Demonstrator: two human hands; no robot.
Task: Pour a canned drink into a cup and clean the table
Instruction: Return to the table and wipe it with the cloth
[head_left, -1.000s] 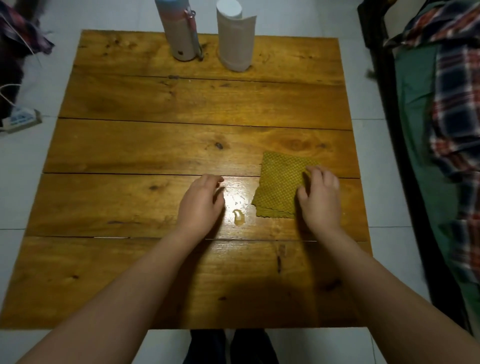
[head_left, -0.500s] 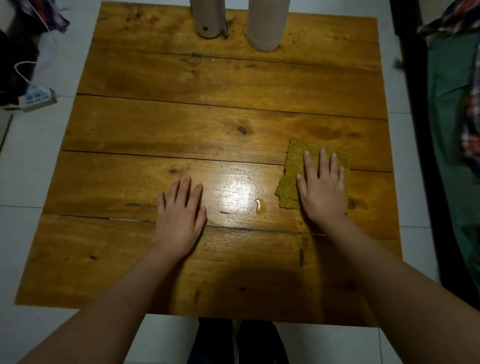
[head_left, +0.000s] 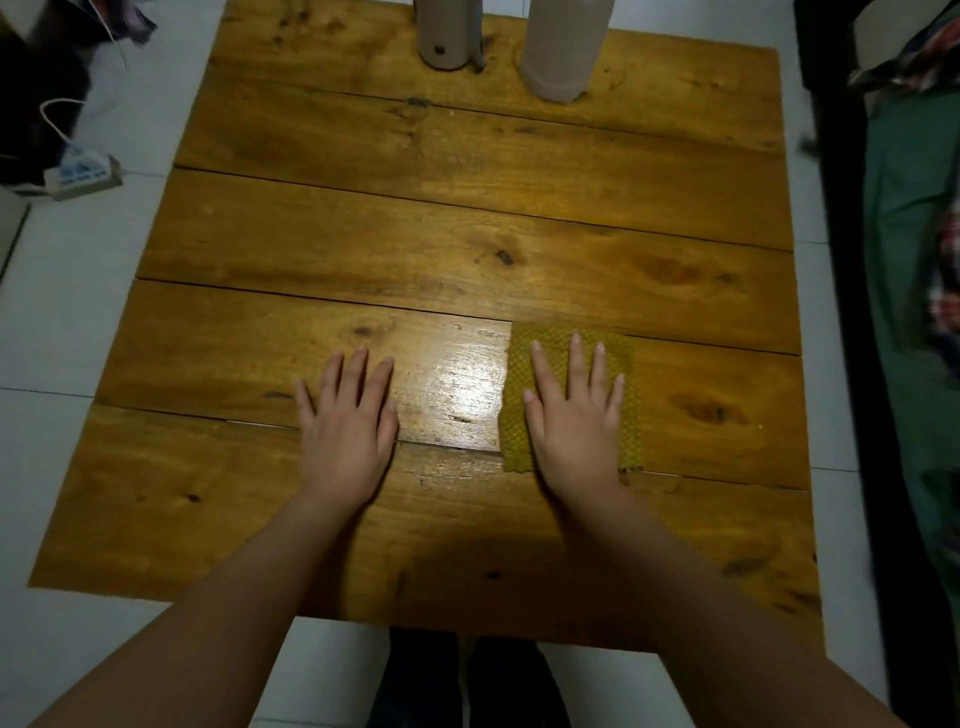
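Nearest the wearer, both forearms reach over the plank-built, varnished wooden table (head_left: 467, 208). The left hand (head_left: 345, 415) lies flat, fingers spread, holding nothing, bracing on the bare wood. The right hand (head_left: 574, 410) presses palm-down, fingers extended, on the folded mustard-yellow woven cloth (head_left: 631, 415), not clenched around it. Between the hands a glossy patch shows; whether wet or mere glare cannot be told. At the far edge stand a pinkish cylindrical bottle (head_left: 447, 36) and a pale cylindrical cup (head_left: 563, 52), tops out of view.

Judgement: the cleaning step is in hand. Next move calls for sliding the cloth leftward across the gloss under steady downward pressure.
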